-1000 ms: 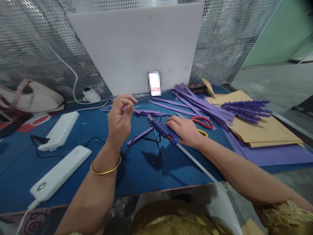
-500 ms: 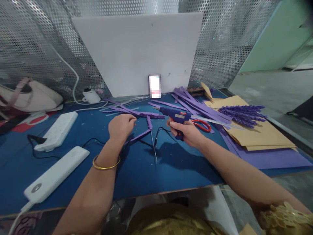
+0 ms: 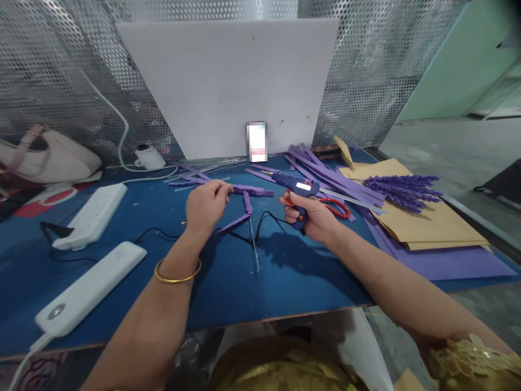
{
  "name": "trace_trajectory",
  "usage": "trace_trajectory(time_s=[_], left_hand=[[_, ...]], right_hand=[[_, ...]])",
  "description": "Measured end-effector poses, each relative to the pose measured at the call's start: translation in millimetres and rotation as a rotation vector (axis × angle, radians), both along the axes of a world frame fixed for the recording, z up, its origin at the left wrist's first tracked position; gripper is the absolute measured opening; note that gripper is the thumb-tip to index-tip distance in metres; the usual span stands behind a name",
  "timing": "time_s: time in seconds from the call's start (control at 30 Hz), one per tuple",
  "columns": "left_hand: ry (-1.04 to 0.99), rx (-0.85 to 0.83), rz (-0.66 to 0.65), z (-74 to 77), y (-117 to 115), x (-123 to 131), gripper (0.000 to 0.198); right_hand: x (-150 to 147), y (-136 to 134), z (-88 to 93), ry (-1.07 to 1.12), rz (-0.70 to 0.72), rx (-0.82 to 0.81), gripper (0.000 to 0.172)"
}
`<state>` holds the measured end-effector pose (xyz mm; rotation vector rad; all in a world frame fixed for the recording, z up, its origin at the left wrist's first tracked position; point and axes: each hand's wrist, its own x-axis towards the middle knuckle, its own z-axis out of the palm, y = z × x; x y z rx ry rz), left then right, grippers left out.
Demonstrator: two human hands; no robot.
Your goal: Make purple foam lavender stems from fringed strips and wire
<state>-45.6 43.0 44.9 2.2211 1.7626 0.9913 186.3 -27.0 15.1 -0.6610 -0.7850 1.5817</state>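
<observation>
- While the right hand [image 3: 315, 216] is wrapped round the grip of the glue gun [image 3: 299, 186], in front of the phone [image 3: 256, 142] and to its right, the metal tip points left among loose purple strips [image 3: 345, 182]; if it is hot, a dip could scorch or smear them
- Fingers curled together, the left hand [image 3: 207, 206] is in front of the phone and to its left, at the end of a purple band [image 3: 256, 191]; I cannot tell whether it pinches it, and a loose hold might let the band slide
- Because the tip faces that side, a stray swing might burn those fingers
- Straight in front of the phone, the black cord [image 3: 272, 214] runs near a purple sprig [image 3: 248, 202]; a tug on the gun could drag the sprig along
- Further right of the phone, the scissors [image 3: 345, 206] might get knocked by the right wrist
</observation>
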Motion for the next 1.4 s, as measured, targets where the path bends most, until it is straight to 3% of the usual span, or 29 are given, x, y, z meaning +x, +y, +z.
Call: trace_trajectory(time_s=[0.17, 0.27, 0.37, 0.5, 0.57, 0.73, 0.9, 0.97, 1.0, 1.1, 1.17, 1.3, 1.4], left_hand=[[-0.099, 0.206, -0.044, -3.7, -15, 13, 0.038], [-0.094, 0.494, -0.225, -9.2, -26, 23, 0.019], [0.036, 0.672, -0.329, -13.9, -35, 29, 0.023], [0.103, 0.71, -0.409, -13.7, -42, 32, 0.018], [-0.007, 0.694, -0.395, -11.0, -44, 32, 0.014], [-0.49, 0.519, -0.186, -9.7, -35, 31, 0.013], [-0.694, 0.063, -0.119, -22.5, -9, 24, 0.028], [-0.581, -0.011, -0.014, -23.6, -2, 19, 0.046], [-0.428, -0.043, 0.007, -22.8, 0, 16, 0.05], [0.042, -0.168, 0.062, -19.9, 3, 12, 0.042], [0.208, -0.271, 0.059, -21.8, 4, 13, 0.036], [0.277, -0.396, 0.018, -36.4, 5, 22, 0.048], [0.222, -0.38, 0.012, -46.9, 5, 28, 0.037]], right_hand=[[-1, -1, 0.1, 0.014, 0.047, -0.024, 0.027], [-2, -3, 0.5, 0.02, 0.089, -0.066, 0.028], [-5, -5, -0.4, -0.01, 0.126, -0.08, 0.032], [-9, -7, -3.6, -0.064, 0.166, -0.079, 0.038], [-8, -7, -4.2, -0.056, 0.146, -0.084, 0.038], [-2, -1, -1.2, 0.003, -0.025, -0.054, 0.03], [6, 4, -1.2, -0.022, -0.167, -0.055, 0.025], [7, 6, -2.8, -0.023, -0.199, -0.064, 0.024], [8, 7, -3.6, -0.03, -0.213, -0.065, 0.023], [8, 9, -4.7, -0.083, -0.263, -0.052, 0.024], [6, 8, -4.2, -0.12, -0.294, -0.02, 0.023], [3, 5, -1.7, -0.162, -0.293, 0.029, 0.024], [0, 3, -1.4, -0.182, -0.267, 0.054, 0.021]])
